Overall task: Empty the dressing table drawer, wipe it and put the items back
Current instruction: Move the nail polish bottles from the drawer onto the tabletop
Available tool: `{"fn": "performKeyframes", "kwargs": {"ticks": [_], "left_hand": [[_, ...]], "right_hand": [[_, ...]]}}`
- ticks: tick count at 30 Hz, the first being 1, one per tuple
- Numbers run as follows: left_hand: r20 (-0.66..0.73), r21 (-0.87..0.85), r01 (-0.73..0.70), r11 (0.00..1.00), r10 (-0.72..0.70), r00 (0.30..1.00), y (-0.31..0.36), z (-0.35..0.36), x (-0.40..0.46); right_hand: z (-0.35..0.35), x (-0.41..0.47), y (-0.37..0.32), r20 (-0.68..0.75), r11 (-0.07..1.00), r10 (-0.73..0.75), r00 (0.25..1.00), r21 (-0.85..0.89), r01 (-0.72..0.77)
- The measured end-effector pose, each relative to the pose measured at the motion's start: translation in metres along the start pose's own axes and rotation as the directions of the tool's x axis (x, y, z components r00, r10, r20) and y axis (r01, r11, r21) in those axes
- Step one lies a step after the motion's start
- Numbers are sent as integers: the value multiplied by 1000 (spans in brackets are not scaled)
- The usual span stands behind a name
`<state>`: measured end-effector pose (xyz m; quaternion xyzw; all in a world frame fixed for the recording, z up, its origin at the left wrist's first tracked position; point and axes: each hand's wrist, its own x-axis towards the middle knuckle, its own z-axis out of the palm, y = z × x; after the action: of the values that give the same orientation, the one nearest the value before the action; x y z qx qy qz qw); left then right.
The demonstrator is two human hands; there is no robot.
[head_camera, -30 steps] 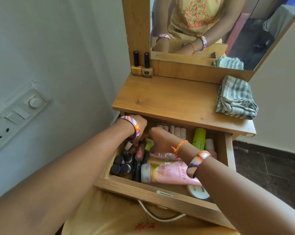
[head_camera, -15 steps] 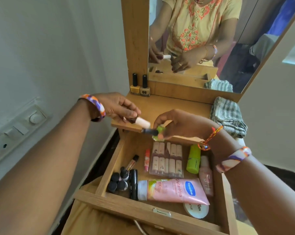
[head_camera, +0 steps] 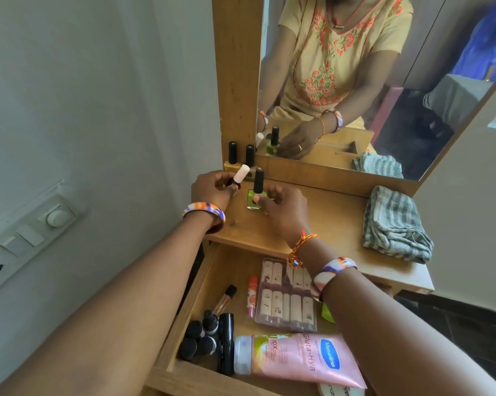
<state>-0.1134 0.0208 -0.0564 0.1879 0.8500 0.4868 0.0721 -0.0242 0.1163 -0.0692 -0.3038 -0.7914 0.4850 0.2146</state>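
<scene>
The wooden drawer (head_camera: 201,284) is pulled out below the dressing table top (head_camera: 326,224). It holds a pink lotion tube (head_camera: 301,360), a clear pack of small tubes (head_camera: 286,298), a red lip balm (head_camera: 252,295), a black tube (head_camera: 226,342), several small dark bottles (head_camera: 198,337) and a brush (head_camera: 225,300). My right hand (head_camera: 281,208) grips a green nail polish bottle (head_camera: 254,200) standing on the table top. My left hand (head_camera: 215,190) holds a small bottle with a white cap (head_camera: 241,174) just above the top, beside the green one.
Two nail polish bottles (head_camera: 233,160) stand at the back left of the top, against the mirror frame (head_camera: 236,81). A folded striped cloth (head_camera: 395,225) lies on the right of the top. A switch panel (head_camera: 32,232) is on the left wall.
Both hands came up out of the drawer with a bottle each and moved forward over the table top. The green bottle now stands on the top.
</scene>
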Motion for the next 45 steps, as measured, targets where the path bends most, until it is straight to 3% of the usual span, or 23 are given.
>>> {"fn": "performKeyframes", "kwargs": {"ticks": [7,12,19,27,30,33,37,41,45], "left_hand": [[-126,76,51,996,-42,991,-10,6,25],[-141,92,30,995,-17,990,-12,9,35],[-191,-20,61,998,-64,980,-12,13,40],[-164,-48,45,998,-52,985,-11,14,33],[-218,7,-9,1000,11,976,-8,11,22],[-254,15,-172,985,170,952,-5,8,-8],[-79,52,-358,932,361,929,-11,4,-62],[279,181,-348,920,291,915,-30,-5,-99],[395,393,-414,821,256,882,-49,-12,-128]], "right_hand": [[17,25,-5,-90,1000,-1,996,-22,-1],[28,37,-7,-112,1000,18,994,26,-15],[36,42,-6,-170,993,61,983,114,-42],[36,42,-9,-172,994,72,982,91,-57],[31,37,-8,-124,995,80,989,67,-72],[23,24,-7,-78,995,99,992,17,-98],[6,-6,-6,68,988,152,986,-9,-152],[-2,-53,-4,182,995,68,981,-89,-53],[5,-95,10,216,968,-14,976,-242,68]]}}
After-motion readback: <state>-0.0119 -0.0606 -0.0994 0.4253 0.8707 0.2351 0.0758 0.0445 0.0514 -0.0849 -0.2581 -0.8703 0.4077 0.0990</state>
